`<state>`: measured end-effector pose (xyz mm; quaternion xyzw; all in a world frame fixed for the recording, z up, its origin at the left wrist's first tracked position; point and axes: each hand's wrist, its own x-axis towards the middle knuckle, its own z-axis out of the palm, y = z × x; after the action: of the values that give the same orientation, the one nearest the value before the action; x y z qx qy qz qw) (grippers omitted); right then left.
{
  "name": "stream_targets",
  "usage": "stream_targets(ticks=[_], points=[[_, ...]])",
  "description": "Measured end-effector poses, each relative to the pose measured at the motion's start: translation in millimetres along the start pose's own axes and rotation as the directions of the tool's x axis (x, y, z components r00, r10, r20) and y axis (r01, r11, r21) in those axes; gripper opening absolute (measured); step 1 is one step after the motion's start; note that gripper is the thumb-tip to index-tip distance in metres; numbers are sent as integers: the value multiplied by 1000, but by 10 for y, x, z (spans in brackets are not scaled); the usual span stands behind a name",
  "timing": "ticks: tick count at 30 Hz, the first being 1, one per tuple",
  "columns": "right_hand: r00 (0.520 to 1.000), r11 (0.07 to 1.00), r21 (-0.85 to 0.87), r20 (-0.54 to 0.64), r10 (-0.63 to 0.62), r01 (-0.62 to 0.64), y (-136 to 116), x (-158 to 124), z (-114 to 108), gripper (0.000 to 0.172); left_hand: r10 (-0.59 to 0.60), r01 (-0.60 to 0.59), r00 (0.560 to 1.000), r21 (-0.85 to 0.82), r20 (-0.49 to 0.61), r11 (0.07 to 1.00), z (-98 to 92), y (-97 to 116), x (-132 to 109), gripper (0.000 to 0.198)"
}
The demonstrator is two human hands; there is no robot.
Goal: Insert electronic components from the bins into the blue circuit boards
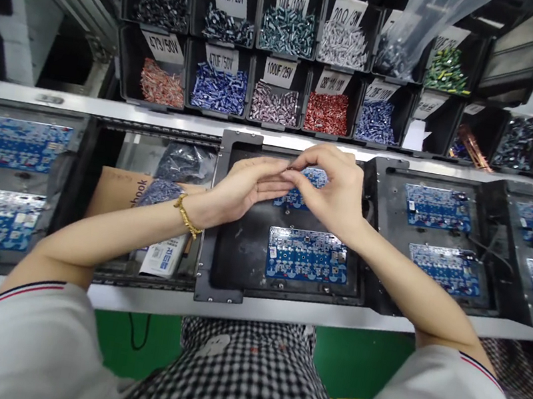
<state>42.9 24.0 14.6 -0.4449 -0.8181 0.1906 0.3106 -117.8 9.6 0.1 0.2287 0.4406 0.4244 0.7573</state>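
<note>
My left hand (pixel 242 189), a yellow bracelet at its wrist, reaches in from the left with its fingers pressed together and the thumb laid along them. My right hand (pixel 332 186) meets it fingertip to fingertip, thumb and index finger in a pinch. A tiny dark bit shows where the fingertips join, too small to name. Both hands are above a black tray (pixel 238 249). In it, a blue circuit board (pixel 308 257) lies nearer me, and a second blue circuit board (pixel 318 178) is partly hidden behind my right hand.
Black bins of small parts, among them blue (pixel 219 89) and red components (pixel 327 113), line the back. Trays with more circuit boards (pixel 440 208) stand on both sides. Left of my tray lie a cardboard box (pixel 116 189), a white box (pixel 163 257) and a dark plastic bag (pixel 186 163).
</note>
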Motion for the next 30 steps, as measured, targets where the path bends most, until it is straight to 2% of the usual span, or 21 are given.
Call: stream_targets(ticks=[5,7,8,10,11,12,13,14,16,17,18,20,22,24,25,27,30], points=[[999,997,-74,28,-23,25,-84,-114,-53,17,24,-23,999,34,-34,999,130,-140,-59,11],[1000,997,-73,16,-20,21,-103,-157,-95,18,28,-26,999,109,-17,994,130,-128,-49,11],[1000,999,-43,5,-7,7,-99,-183,-123,18,54,-50,998,180,-18,982,80,-68,-29,12],[998,996,69,-23,63,-61,-60,-252,-178,16,242,-196,967,391,-73,899,-156,186,45,14],[993,985,132,-25,115,-110,-25,-296,-197,15,394,-282,912,524,-114,804,-337,372,95,15],[986,969,184,-9,169,-164,18,-348,-204,14,585,-359,796,659,-154,661,-546,579,151,17],[976,951,220,29,216,-217,62,-405,-196,14,702,-322,682,777,-207,542,-763,790,208,21],[964,937,231,87,249,-263,106,-465,-172,14,757,-195,603,873,-254,448,-966,983,263,22],[944,935,203,223,244,-290,174,-581,-81,13,742,88,630,970,-230,226,-1249,1252,366,34],[936,947,174,277,216,-270,196,-633,-21,13,739,154,649,982,-181,105,-1308,1311,419,44],[932,962,140,314,184,-237,210,-679,40,12,725,154,681,988,-101,-7,-1311,1320,478,51],[926,983,70,353,133,-168,222,-748,153,12,658,15,749,992,73,-127,-1202,1231,629,52],[924,990,18,362,122,-138,228,-790,233,11,555,-125,816,987,162,-104,-1050,1093,819,37],[924,992,-4,362,121,-128,237,-811,276,11,495,-180,854,984,158,-5,-966,996,1012,19],[926,992,-6,359,116,-123,242,-817,287,11,497,-196,854,980,150,41,-961,976,1093,13],[931,994,-1,351,102,-108,252,-825,300,11,514,-253,844,959,153,130,-1003,985,1207,15],[940,997,-2,334,76,-79,264,-839,320,11,556,-361,820,879,139,312,-1078,1053,1272,15]])
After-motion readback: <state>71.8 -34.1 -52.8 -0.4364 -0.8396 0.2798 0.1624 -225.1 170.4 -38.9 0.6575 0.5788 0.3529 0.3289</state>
